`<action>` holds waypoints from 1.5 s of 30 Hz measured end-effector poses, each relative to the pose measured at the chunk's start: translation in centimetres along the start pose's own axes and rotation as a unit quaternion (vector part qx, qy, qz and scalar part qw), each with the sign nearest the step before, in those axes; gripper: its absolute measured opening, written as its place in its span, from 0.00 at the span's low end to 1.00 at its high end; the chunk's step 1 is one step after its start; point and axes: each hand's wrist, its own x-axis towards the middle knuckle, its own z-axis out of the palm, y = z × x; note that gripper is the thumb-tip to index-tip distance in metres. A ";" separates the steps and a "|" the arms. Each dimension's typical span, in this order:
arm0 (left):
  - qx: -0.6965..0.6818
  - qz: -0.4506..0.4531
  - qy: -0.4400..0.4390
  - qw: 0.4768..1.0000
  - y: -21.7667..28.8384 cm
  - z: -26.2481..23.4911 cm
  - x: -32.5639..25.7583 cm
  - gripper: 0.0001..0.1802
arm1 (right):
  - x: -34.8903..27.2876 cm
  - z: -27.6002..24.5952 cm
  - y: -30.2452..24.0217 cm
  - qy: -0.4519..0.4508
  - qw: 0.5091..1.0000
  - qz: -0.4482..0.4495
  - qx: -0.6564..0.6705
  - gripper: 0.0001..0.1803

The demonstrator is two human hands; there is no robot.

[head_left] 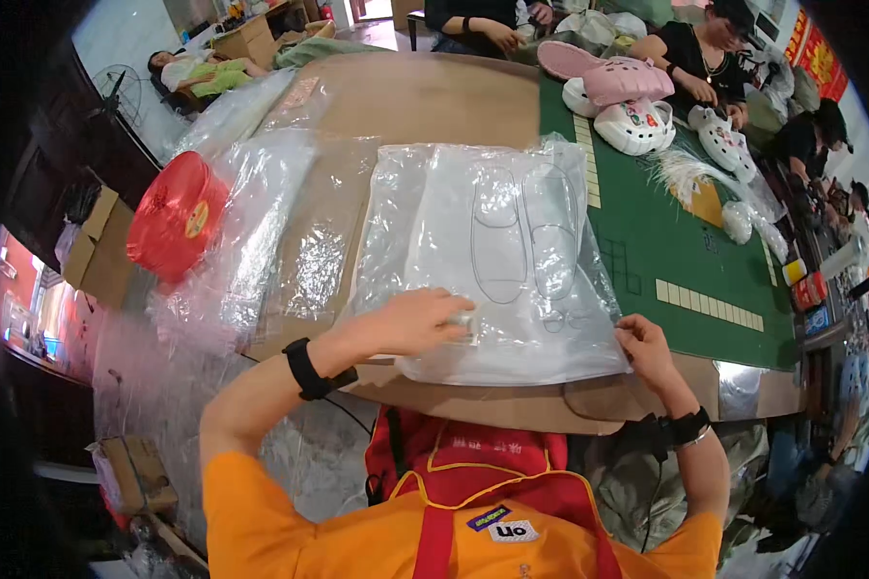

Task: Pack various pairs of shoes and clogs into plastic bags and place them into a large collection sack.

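Left hand (410,323): grip flat, fingers extended and pressed palm-down on the near left part of a clear, rectangular plastic bag printed with two grey shoe-sole outlines (512,251); whether the fingertips pinch the film or only weigh on it cannot be told. Right hand (644,347): grip narrow, thumb and fingers closed on the near right corner of the same bag, at its lower edge. The bag lies flat, lengthwise away from the person, on the brown cardboard-coloured part of the table (425,96), its right margin overlapping the dark green mat with pale rectangular markings (686,241) that covers the right side of the table. Each wrist carries a black band. To the left of the bag, a loose heap of further clear plastic bags (261,222) spreads over the table to its left edge; just beside this heap stands a red spool of plastic twine (177,217). At the far right of the table, well apart from the hands, lie pink and white foam clogs (628,101), around which other persons are seated. A brown cardboard box (97,253) stands off the table at the left.
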 end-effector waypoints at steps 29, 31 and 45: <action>-0.102 0.070 0.140 0.982 -2.1 -2.7 17.4 0.25 | -5.9 -10.8 0.8 -0.064 0.991 0.065 -0.103 0.19; -0.165 0.068 0.120 0.977 -2.3 -3.5 16.9 0.20 | -6.2 -10.6 1.2 -0.030 0.993 0.072 -0.084 0.18; -0.363 -0.036 0.209 0.907 -3.1 -7.1 11.5 0.10 | -5.0 -11.1 5.0 0.140 0.990 -0.013 -0.010 0.09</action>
